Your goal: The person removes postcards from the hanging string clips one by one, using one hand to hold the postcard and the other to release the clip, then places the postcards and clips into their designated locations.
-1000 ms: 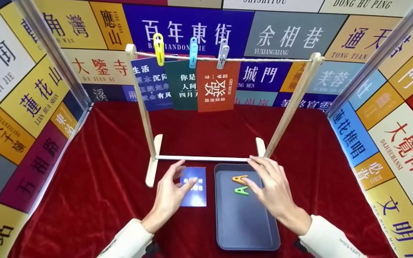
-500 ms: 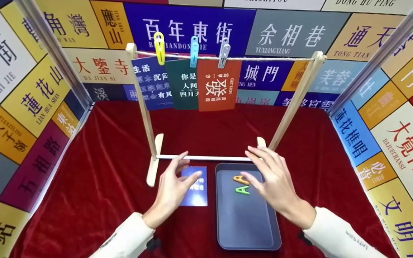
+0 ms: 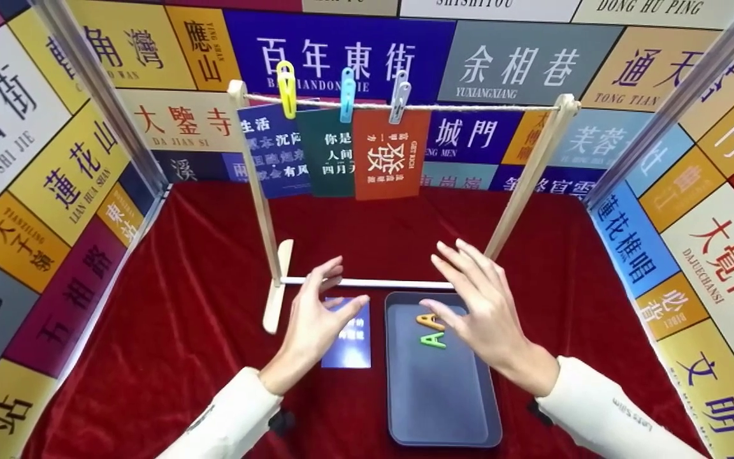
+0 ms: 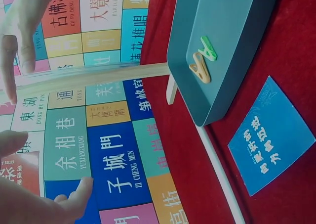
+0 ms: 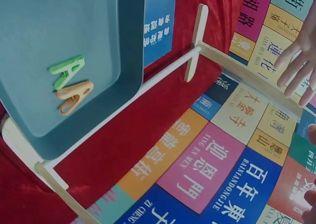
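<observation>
My left hand (image 3: 309, 328) hovers over a small blue card (image 3: 354, 344) with white writing, its fingers relaxed and holding nothing. To the right, my right hand (image 3: 487, 315) is spread in the air above the edge of a dark grey tray (image 3: 443, 408). An orange clothespin (image 3: 429, 320) and a green clothespin (image 3: 432, 340) lie inside the tray. Beyond the hands, a string (image 3: 482, 108) on a wooden frame (image 3: 526, 175) carries three cards: blue (image 3: 281, 172), green (image 3: 329, 175) and red (image 3: 392, 159). Yellow (image 3: 286, 92), light-blue (image 3: 346, 95) and grey (image 3: 399, 99) clothespins grip them.
A white crossbar (image 3: 392, 284) joins the frame's feet just behind the card and tray. Dark red cloth (image 3: 182, 306) covers the table. Panels with large Chinese characters (image 3: 341, 51) stand at the back and both sides.
Both hands have risen slightly and moved away from the body, toward the crossbar, with fingers staying spread. The cards, clothespins and tray keep their places.
</observation>
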Tool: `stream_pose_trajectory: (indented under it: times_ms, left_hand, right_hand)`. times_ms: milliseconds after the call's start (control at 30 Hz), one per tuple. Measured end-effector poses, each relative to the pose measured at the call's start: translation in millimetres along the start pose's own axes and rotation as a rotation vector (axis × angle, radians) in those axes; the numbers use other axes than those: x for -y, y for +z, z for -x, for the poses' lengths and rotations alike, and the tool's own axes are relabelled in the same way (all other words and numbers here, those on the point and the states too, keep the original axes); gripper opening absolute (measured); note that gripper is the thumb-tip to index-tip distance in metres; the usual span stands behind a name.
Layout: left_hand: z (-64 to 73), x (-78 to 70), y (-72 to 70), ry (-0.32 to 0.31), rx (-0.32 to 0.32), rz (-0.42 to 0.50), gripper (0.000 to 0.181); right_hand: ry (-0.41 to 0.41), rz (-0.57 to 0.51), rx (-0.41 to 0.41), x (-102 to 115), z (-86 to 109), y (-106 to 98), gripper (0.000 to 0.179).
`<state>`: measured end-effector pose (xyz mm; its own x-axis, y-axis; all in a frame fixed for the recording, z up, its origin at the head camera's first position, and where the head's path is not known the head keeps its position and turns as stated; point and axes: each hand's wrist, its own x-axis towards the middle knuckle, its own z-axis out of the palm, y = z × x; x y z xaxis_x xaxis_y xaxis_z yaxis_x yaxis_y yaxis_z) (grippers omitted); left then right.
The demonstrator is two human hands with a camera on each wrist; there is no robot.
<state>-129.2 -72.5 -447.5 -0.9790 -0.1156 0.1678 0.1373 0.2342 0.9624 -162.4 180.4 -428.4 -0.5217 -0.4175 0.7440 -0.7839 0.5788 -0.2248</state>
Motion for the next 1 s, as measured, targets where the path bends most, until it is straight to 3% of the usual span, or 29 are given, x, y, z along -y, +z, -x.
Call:
stream_pose_trajectory:
  times_ms: [400,733,1000]
  left_hand:
    - [-17.3,-11.2,5.3,0.032,-0.001,0.027,0.069]
    - [-27.8,-17.2,9.0,0.081,-0.028,-0.054,0.072]
    - [-36.5,-19.8,11.8,0.120,-0.037,-0.056,0.073]
  right_hand:
    - [-0.005,-0.023,0.012,-3.7,-22.3,-2.8,0.056]
    - [-0.080,0.078,0.036,-9.1,-42.1,-5.9,0.068]
    - [-0.104,0.124,0.010,-11.9,-54.8,-6.2,0.066]
